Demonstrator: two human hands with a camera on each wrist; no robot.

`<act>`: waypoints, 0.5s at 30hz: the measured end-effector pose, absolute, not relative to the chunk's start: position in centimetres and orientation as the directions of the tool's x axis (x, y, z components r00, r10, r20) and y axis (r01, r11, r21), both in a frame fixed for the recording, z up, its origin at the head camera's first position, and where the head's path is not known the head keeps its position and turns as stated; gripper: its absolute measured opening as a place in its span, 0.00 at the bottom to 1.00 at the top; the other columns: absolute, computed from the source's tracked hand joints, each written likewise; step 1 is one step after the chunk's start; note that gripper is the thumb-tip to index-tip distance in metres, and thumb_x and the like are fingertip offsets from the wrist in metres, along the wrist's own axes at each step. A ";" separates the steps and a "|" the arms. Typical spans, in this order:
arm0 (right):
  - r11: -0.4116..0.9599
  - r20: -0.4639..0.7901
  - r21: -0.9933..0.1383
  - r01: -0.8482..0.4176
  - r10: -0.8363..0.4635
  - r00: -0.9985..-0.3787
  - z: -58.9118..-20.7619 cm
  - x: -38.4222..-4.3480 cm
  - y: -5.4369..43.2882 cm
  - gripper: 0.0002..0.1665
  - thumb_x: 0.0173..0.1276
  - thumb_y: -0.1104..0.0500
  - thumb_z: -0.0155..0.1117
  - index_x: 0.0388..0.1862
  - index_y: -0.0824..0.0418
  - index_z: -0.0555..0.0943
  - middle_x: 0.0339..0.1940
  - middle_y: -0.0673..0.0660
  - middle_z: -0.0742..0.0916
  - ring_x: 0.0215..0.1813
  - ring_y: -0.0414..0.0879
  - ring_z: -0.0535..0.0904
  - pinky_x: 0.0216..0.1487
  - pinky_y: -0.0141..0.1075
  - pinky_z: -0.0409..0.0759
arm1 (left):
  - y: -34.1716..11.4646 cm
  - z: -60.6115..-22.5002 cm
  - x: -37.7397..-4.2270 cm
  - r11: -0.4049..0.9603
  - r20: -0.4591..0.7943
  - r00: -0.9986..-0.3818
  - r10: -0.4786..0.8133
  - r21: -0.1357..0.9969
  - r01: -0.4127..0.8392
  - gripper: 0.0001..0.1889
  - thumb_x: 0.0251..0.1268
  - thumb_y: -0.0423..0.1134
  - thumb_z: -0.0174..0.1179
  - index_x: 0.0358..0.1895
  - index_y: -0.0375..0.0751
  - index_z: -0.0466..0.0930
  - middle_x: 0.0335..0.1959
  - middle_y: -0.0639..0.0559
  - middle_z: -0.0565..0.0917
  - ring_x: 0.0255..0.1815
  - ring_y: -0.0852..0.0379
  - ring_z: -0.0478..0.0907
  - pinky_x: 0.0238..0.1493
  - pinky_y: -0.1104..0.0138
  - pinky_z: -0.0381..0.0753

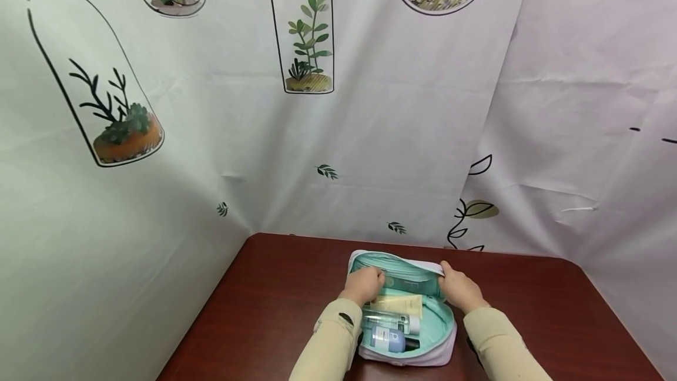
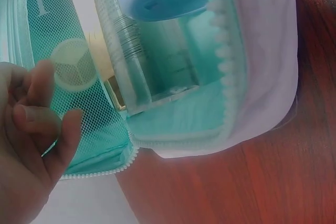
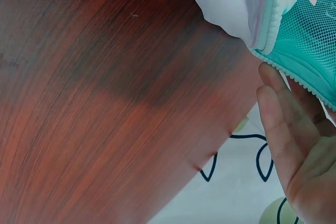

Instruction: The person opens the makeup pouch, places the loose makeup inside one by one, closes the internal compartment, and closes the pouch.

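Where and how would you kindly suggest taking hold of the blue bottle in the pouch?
Probably by its black cap, from above and the right: the blue bottle lies sideways, cap pointing right toward bare lining, with the clear bottle close behind.

A pale F (image 2: 43, 1) shows on the mesh pocket (image 2: 100, 121); the label (image 1: 379, 338) on the blue bottle (image 1: 396, 341) is illegible.

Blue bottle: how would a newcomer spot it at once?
On the dark red table sits an open pouch lined in turquoise. Inside, the blue bottle lies nearest the person. Its black cap sets it apart from the white-capped clear bottle beside it.
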State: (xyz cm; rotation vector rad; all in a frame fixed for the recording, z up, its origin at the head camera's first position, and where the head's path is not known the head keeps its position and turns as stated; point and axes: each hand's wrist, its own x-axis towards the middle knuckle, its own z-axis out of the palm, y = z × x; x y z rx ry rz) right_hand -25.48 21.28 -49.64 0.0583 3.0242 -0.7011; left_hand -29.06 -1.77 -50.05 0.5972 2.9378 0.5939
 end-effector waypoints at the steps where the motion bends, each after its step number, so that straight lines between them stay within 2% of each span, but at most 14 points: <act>1: 0.897 -0.046 -0.439 0.046 0.029 -0.999 -49.6 -25.5 21.3 0.21 0.66 0.61 0.48 0.56 0.68 0.65 0.41 0.68 0.81 0.33 0.53 0.78 0.31 0.50 0.74 | -1.8 -50.1 -29.1 0.849 -0.004 -0.920 0.393 0.386 0.361 0.16 0.73 0.44 0.43 0.26 0.50 0.77 0.11 0.57 0.70 0.13 0.61 0.67 0.22 0.67 0.66; 8: 0.899 -0.048 -0.435 0.052 0.035 -0.998 -49.7 -25.6 21.2 0.20 0.67 0.61 0.48 0.56 0.68 0.65 0.40 0.68 0.81 0.32 0.53 0.77 0.30 0.49 0.73 | -2.4 -50.0 -29.4 0.874 0.028 -0.931 0.364 0.336 0.352 0.17 0.71 0.44 0.45 0.22 0.49 0.75 0.13 0.56 0.67 0.15 0.60 0.63 0.20 0.66 0.64; 15: 0.899 -0.050 -0.434 0.050 0.031 -0.998 -49.5 -25.5 21.2 0.21 0.67 0.61 0.47 0.57 0.69 0.65 0.39 0.69 0.81 0.31 0.52 0.77 0.30 0.49 0.73 | -4.0 -50.2 -29.4 0.880 0.033 -0.946 0.324 0.358 0.314 0.17 0.71 0.45 0.46 0.21 0.49 0.73 0.13 0.55 0.67 0.14 0.60 0.63 0.19 0.66 0.64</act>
